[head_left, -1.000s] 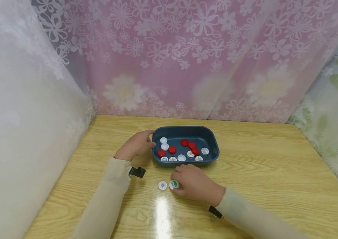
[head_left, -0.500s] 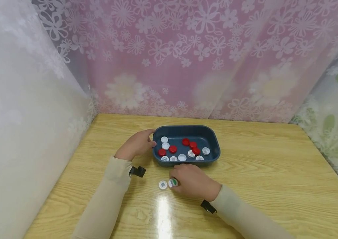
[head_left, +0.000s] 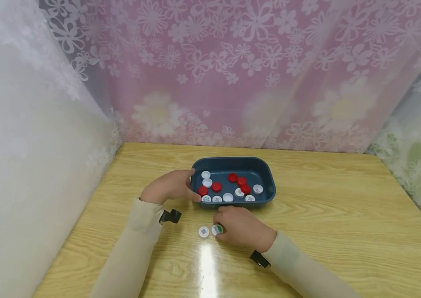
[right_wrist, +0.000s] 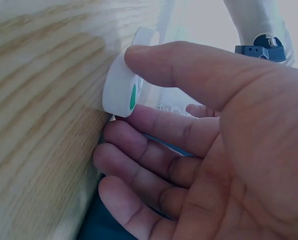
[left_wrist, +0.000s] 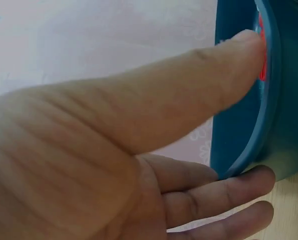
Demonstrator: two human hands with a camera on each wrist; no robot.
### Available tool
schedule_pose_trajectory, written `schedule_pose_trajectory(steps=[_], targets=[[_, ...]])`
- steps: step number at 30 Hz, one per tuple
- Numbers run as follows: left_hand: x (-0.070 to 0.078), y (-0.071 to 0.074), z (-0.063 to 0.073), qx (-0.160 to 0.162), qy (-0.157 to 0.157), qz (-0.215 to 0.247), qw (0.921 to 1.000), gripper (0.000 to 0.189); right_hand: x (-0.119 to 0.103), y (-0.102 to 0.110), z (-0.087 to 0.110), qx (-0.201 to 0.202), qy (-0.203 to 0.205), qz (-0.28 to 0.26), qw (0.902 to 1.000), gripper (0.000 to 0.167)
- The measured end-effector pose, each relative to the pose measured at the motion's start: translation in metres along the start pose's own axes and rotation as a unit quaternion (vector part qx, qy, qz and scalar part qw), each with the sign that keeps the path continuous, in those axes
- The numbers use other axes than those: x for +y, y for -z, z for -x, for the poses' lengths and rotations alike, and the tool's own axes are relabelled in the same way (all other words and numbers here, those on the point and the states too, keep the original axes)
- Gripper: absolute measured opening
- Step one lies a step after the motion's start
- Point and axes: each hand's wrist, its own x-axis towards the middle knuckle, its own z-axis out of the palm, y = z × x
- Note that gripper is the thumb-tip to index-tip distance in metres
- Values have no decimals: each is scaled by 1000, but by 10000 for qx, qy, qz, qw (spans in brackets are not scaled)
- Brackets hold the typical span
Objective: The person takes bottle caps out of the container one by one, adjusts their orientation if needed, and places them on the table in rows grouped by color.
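In the head view, my right hand (head_left: 245, 228) pinches a white bottle cap (head_left: 217, 230) with a green-and-white printed top, close over the wooden table. The right wrist view shows the thumb on this cap's edge and the index finger below it. Just left of it lies another white bottle cap (head_left: 204, 231) with a grey square mark. My left hand (head_left: 169, 187) is at the left end of a dark blue tray (head_left: 271, 184), thumb straight at the near left corner. In the left wrist view, the thumb overlaps the rim and the other fingers extend by the outer wall.
Inside the tray are several red bottle caps (head_left: 216, 187) and several white bottle caps (head_left: 228, 197). A pink floral curtain (head_left: 233, 82) hangs behind the wooden table (head_left: 326, 215); pale curtains (head_left: 28, 145) stand at both sides.
My left hand has shifted slightly, its thumb sliding from the tray's left side to the near left corner. The right hand stays at the green-topped cap, nearly unmoved.
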Motion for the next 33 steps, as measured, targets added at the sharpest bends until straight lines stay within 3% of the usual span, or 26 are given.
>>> schedule_pose_trajectory(steps=[15, 33], targets=[[11, -1, 1, 102, 197, -190, 9996, 102, -1, 3, 0, -138, -33, -142, 9998, 13], [9, -4, 0, 115, 229, -197, 9995, 102, -1, -1, -1, -119, -17, -74, 9999, 14]])
